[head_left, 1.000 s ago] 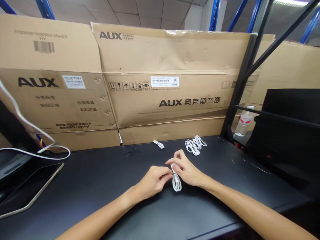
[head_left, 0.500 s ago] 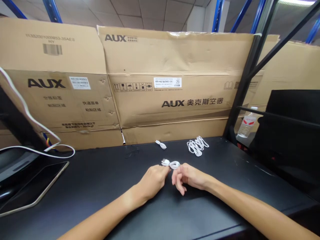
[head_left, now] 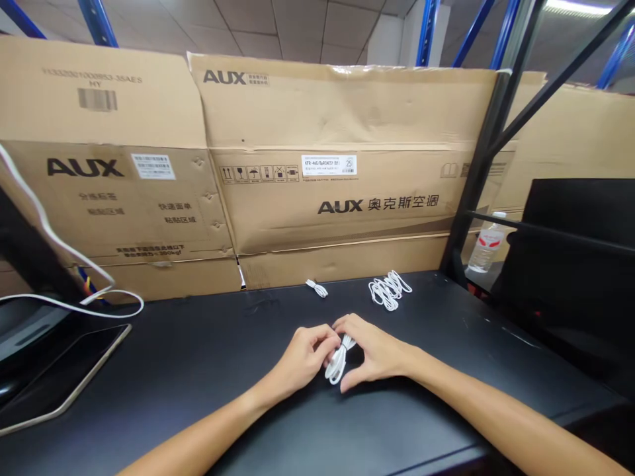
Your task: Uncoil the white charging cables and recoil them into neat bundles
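Observation:
A small bundled white cable (head_left: 337, 365) is between my hands above the black table, its loops pointing down toward me. My left hand (head_left: 310, 354) pinches the bundle near its middle with thumb and fingers. Around its right side curves my right hand (head_left: 370, 350), thumb and fingers apart, fingertips near the cable's upper end; whether they touch it is hard to see. Farther back on the table lie another small white cable bundle (head_left: 316, 288) and, to its right, a larger loosely coiled white cable (head_left: 389, 290).
Cardboard boxes (head_left: 342, 119) stand along the back edge of the black table (head_left: 198, 370). At the left are a tablet-like device (head_left: 69, 370) and a loose white cable (head_left: 47, 228). A black rack post (head_left: 471, 178), bottle (head_left: 487, 244) and dark monitor (head_left: 580, 258) are at the right.
The held bundle has turned from lying sideways to pointing down toward me, and moved nearer. My right hand has turned and spread around it; my left hand's pinch now shows.

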Action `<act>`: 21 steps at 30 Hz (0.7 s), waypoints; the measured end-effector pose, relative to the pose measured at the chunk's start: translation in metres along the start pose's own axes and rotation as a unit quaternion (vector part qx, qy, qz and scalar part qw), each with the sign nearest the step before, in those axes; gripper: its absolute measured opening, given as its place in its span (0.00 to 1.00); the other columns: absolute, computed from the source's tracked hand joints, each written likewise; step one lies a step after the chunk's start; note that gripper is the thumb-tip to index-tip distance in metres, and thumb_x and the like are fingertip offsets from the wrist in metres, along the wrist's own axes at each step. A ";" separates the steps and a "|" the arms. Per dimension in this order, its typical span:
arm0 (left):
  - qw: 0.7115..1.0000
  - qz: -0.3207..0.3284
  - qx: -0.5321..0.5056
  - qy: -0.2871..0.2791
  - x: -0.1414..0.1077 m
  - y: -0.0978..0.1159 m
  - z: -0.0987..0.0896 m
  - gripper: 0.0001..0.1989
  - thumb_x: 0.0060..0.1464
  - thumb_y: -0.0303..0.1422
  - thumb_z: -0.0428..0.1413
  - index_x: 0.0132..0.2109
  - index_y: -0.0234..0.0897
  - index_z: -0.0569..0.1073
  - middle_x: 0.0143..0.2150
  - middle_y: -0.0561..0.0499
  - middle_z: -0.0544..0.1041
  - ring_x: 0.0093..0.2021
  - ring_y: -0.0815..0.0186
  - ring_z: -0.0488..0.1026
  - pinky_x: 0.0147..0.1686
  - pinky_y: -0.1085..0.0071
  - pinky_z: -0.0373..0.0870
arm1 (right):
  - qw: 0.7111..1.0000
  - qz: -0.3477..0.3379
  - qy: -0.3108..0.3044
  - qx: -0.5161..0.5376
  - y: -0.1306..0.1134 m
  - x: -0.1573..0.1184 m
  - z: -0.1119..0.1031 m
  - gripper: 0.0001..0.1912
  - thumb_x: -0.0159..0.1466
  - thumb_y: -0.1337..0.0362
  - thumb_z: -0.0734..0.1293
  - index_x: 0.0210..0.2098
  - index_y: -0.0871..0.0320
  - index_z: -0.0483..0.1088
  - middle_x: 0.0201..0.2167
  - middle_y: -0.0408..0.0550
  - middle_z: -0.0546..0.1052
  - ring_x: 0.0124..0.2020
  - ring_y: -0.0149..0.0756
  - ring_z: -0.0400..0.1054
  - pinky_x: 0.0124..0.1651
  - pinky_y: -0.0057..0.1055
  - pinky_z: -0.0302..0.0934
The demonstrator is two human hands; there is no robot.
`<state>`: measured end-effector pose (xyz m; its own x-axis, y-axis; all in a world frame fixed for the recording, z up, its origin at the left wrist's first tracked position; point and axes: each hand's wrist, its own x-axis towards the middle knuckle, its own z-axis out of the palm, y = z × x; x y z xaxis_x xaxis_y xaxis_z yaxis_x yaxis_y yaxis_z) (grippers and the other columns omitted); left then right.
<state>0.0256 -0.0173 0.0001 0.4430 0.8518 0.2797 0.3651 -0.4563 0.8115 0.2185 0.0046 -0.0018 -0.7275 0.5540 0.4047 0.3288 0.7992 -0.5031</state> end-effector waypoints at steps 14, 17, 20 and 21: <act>0.971 0.103 0.204 -0.072 0.006 -0.013 -0.028 0.14 0.59 0.26 0.43 0.42 0.36 0.74 0.29 0.53 0.75 0.27 0.71 0.69 0.31 0.77 0.62 | 0.986 0.159 0.032 0.042 0.008 0.001 0.012 0.20 0.66 0.52 0.56 0.25 0.59 0.62 0.20 0.38 0.62 0.22 0.26 0.54 0.26 0.23 0.47; 0.982 0.073 0.161 -0.067 0.008 -0.008 -0.028 0.16 0.60 0.27 0.41 0.45 0.38 0.73 0.33 0.53 0.76 0.31 0.71 0.70 0.35 0.77 0.64 | 0.984 0.165 0.056 0.024 0.009 0.002 0.014 0.20 0.66 0.52 0.55 0.24 0.59 0.61 0.20 0.38 0.62 0.22 0.26 0.53 0.26 0.24 0.47; 0.983 0.053 0.159 -0.071 0.007 -0.006 -0.026 0.14 0.60 0.32 0.45 0.49 0.39 0.71 0.34 0.53 0.77 0.32 0.69 0.71 0.35 0.76 0.66 | 0.982 0.176 0.070 0.005 0.011 0.002 0.017 0.21 0.67 0.52 0.54 0.23 0.58 0.59 0.19 0.38 0.62 0.21 0.26 0.53 0.26 0.25 0.46; 0.981 0.060 0.169 -0.067 0.006 -0.006 -0.025 0.14 0.60 0.34 0.47 0.50 0.39 0.70 0.33 0.53 0.77 0.30 0.69 0.71 0.34 0.75 0.67 | 0.981 0.180 0.072 0.008 0.012 0.002 0.017 0.22 0.67 0.52 0.54 0.22 0.58 0.59 0.19 0.38 0.62 0.21 0.26 0.53 0.26 0.25 0.46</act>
<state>0.0058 -0.0029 0.0097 0.5944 0.7556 0.2751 0.5447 -0.6300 0.5535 0.2102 0.0114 -0.0203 -0.4731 0.8275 0.3023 0.5376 0.5430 -0.6451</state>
